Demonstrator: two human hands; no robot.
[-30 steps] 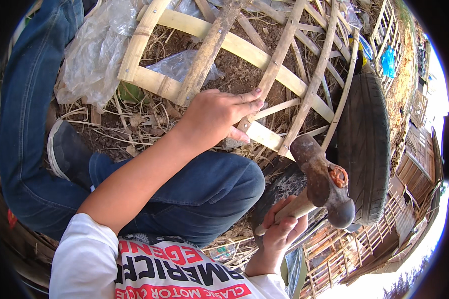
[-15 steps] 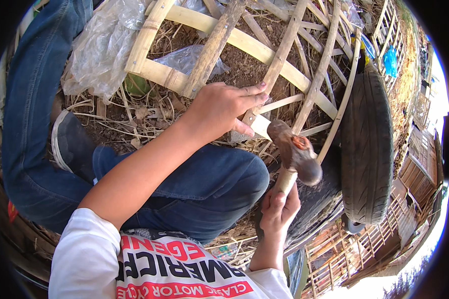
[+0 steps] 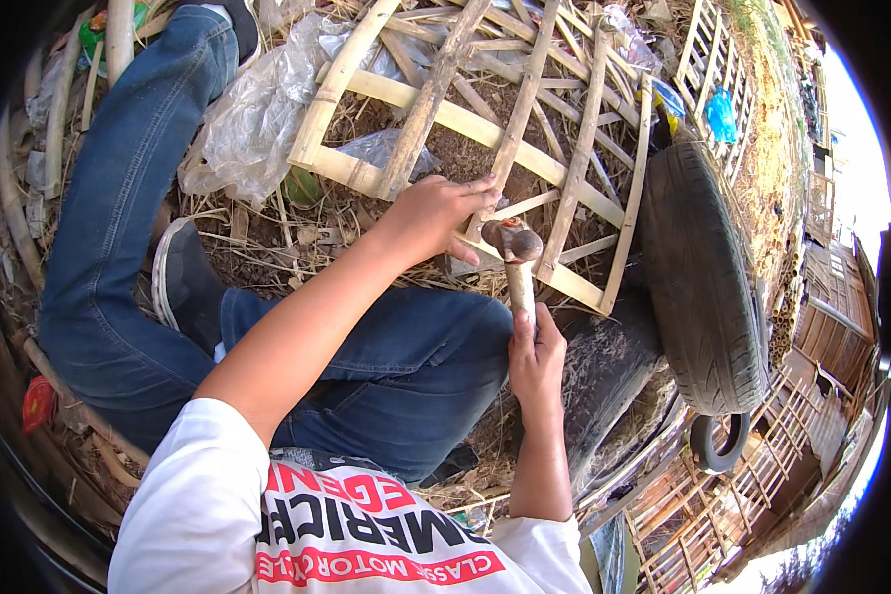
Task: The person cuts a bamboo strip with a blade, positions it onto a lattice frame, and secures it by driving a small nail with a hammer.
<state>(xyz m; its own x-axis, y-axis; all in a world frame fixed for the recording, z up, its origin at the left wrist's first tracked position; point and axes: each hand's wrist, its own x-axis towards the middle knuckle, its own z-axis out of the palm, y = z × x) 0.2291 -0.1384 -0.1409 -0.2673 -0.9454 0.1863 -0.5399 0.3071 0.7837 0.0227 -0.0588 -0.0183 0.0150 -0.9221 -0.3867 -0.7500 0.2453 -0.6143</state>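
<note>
A lattice of split bamboo slats (image 3: 452,117) lies before me at a slant, its strips crossing one another. My left hand (image 3: 434,220) rests at its near edge, fingers stretched across onto one slat (image 3: 518,121) and thumb spread apart. In my right hand (image 3: 538,358) is a hammer (image 3: 521,285), gripped round its pale handle. The dark, rounded hammer head (image 3: 513,241) is over the lattice's near edge, close to my left thumb and fingertips. It hides part of the joint behind it.
An upright tire (image 3: 701,287) stands right of the lattice, with another dark tire (image 3: 609,371) below it. Clear plastic sheeting (image 3: 252,124) lies at the left. My bent knee (image 3: 470,342) is under my forearms. Bamboo panels (image 3: 708,515) lie lower right.
The hammer head has swung up and left toward the lattice's edge, with my right hand rising. My left hand keeps its place on the slat. The view has shifted somewhat.
</note>
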